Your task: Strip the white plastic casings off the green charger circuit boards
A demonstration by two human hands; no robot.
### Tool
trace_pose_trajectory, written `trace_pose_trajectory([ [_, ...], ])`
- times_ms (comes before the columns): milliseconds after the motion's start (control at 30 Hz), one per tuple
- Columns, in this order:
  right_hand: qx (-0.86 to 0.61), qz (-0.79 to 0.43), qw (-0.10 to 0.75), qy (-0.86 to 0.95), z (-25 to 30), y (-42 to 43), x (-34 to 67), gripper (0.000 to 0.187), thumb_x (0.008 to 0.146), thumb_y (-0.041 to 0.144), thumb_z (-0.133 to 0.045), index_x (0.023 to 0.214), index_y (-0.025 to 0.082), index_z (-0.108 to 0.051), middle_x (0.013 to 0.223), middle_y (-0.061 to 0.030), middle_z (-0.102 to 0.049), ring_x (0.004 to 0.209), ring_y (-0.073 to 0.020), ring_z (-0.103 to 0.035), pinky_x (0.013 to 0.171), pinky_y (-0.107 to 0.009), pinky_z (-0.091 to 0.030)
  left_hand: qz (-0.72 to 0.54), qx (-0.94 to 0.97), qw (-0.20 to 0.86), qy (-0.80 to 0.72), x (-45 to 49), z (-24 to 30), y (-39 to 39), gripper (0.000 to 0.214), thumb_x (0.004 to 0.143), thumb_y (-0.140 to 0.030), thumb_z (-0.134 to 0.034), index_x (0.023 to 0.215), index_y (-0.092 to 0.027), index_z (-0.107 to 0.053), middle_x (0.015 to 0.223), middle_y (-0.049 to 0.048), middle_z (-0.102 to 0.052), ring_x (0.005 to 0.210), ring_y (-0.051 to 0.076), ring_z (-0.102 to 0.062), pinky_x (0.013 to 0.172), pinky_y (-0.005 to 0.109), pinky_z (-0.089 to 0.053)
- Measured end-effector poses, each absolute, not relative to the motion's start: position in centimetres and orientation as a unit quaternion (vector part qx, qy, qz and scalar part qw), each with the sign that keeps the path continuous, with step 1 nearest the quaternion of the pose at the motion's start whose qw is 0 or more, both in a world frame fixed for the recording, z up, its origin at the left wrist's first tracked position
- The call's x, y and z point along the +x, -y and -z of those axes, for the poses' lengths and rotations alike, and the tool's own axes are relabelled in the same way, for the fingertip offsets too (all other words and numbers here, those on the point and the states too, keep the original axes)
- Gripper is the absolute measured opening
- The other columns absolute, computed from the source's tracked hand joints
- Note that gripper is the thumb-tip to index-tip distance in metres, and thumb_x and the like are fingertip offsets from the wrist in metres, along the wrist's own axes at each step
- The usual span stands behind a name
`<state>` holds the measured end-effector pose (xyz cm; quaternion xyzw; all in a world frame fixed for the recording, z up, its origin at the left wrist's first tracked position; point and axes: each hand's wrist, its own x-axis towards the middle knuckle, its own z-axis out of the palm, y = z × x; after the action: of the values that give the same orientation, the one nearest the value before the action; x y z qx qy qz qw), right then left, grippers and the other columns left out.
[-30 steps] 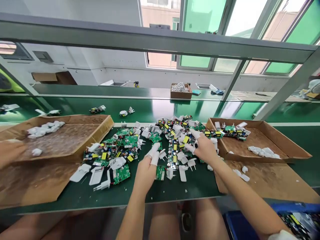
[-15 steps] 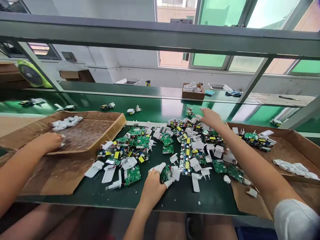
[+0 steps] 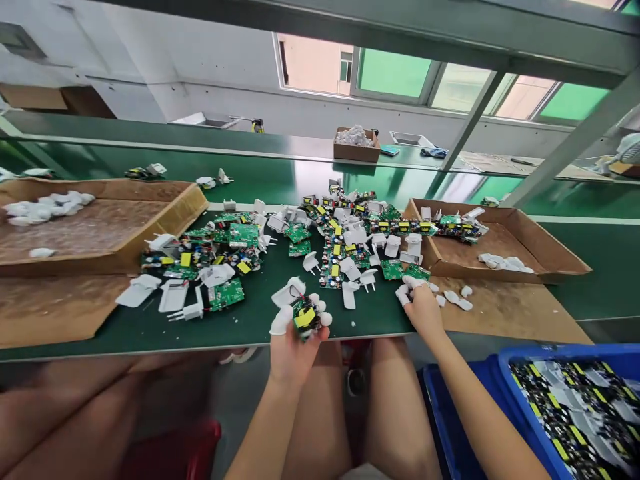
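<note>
My left hand (image 3: 295,337), fingertips in white finger covers, holds a circuit board (image 3: 306,317) with a yellow-wrapped part above the table's front edge. A white plug housing (image 3: 289,292) hangs on it by thin wires. Further right, my right hand (image 3: 423,303) is bent down with its covered fingertips close together at the lower edge of a green board (image 3: 417,271). Whatever lies between those fingers is hidden. Between and beyond both hands spreads a pile of boards (image 3: 333,250) and white housings (image 3: 351,268). A second pile (image 3: 225,293) lies to the left.
Shallow cardboard boxes (image 3: 170,223) (image 3: 550,270) flank the piles, both with white finger covers inside. A blue bin (image 3: 520,380) full of boards stands low at right. A metal frame bar (image 3: 400,33) crosses overhead. Another person's legs (image 3: 65,400) show at left.
My right hand has come back from the far pile to the front right. My left hand has turned up and lifted the board. The view has swung right; the other person's arm is gone.
</note>
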<state>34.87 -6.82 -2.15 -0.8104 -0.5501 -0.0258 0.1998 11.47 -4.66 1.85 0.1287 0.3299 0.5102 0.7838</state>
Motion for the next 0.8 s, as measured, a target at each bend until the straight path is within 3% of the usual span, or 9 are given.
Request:
trace_pose_trajectory([
  [133, -0.737, -0.066, 0.430, 0.518, 2.0, 8.2, 34.9, 0.029, 0.076, 0.029, -0.049, 0.092, 0.009, -0.062, 0.084, -0.0118, -0.054, 0.068, -0.0196, -0.054, 0.068, -0.038, -0.049, -0.482, 0.138, 0.783, -0.368, 12.1, -1.3, 6.3, 0.052, 0.039, -0.034, -0.081, 0.078, -0.018, -0.052, 0.073, 0.0007, -0.062, 0.067, 0.018, -0.061, 0.055, 0.026, -0.051],
  [200, -0.656, -0.137, 0.525, 0.524, 1.3, 9.7, 33.7, 0.025, 0.076, 0.032, -0.051, 0.089, 0.014, -0.063, 0.083, -0.0080, -0.055, 0.065, -0.0165, -0.054, 0.061, -0.033, -0.050, -0.459, 0.158, 0.780, -0.395, 12.9, -1.4, 6.8, 0.053, 0.041, -0.037, -0.081, 0.081, -0.018, -0.051, 0.069, -0.0006, -0.061, 0.061, 0.016, -0.060, 0.052, 0.024, -0.050],
  [300, -0.546, -0.185, 0.591, 0.564, 0.1, 11.8, 31.2, 0.020, 0.078, 0.024, -0.054, 0.097, 0.022, -0.059, 0.080, -0.0018, -0.056, 0.066, -0.0130, -0.055, 0.060, -0.026, -0.050, -0.421, 0.183, 0.794, -0.399, 14.1, -1.6, 7.4, 0.051, 0.050, -0.040, -0.076, 0.091, -0.020, -0.053, 0.077, 0.0005, -0.059, 0.067, 0.018, -0.061, 0.046, 0.022, -0.049],
  [400, -0.495, -0.156, 0.580, 0.627, -0.6, 13.0, 29.0, 0.035, 0.078, 0.014, -0.054, 0.110, 0.027, -0.050, 0.083, -0.0003, -0.056, 0.072, -0.0126, -0.056, 0.068, -0.027, -0.050, -0.411, 0.167, 0.819, -0.363, 15.0, -1.6, 7.9, 0.041, 0.059, -0.039, -0.071, 0.092, -0.020, -0.055, 0.093, 0.0037, -0.058, 0.077, 0.017, -0.059, 0.053, 0.025, -0.051],
  [500, -0.503, -0.098, 0.527, 0.678, -0.5, 12.9, 27.8, 0.034, 0.078, 0.011, -0.051, 0.109, 0.025, -0.046, 0.086, -0.0022, -0.055, 0.076, -0.0147, -0.055, 0.068, -0.029, -0.050, -0.425, 0.152, 0.828, -0.333, 15.4, -1.6, 8.5, 0.039, 0.057, -0.036, -0.073, 0.089, -0.019, -0.059, 0.102, 0.0042, -0.057, 0.086, 0.015, -0.055, 0.064, 0.025, -0.051],
  [667, -0.503, -0.002, 0.510, 0.698, 0.9, 12.2, 27.0, 0.035, 0.083, 0.015, -0.047, 0.116, 0.025, -0.041, 0.089, -0.0057, -0.055, 0.085, -0.0181, -0.050, 0.071, -0.032, -0.049, -0.405, 0.229, 0.821, -0.330, 15.7, -0.8, 9.2, 0.051, 0.053, -0.041, -0.074, 0.097, -0.020, -0.059, 0.107, 0.0048, -0.057, 0.096, 0.019, -0.052, 0.069, 0.023, -0.048],
  [800, -0.528, 0.002, 0.497, 0.689, 1.7, 12.5, 27.2, 0.036, 0.084, 0.025, -0.049, 0.119, 0.026, -0.041, 0.101, -0.0092, -0.053, 0.096, -0.0207, -0.048, 0.078, -0.037, -0.047, -0.437, 0.312, 0.763, -0.360, 15.8, 0.4, 9.3, 0.052, 0.057, -0.037, -0.074, 0.101, -0.018, -0.055, 0.107, 0.0052, -0.058, 0.100, 0.018, -0.052, 0.084, 0.026, -0.043],
])
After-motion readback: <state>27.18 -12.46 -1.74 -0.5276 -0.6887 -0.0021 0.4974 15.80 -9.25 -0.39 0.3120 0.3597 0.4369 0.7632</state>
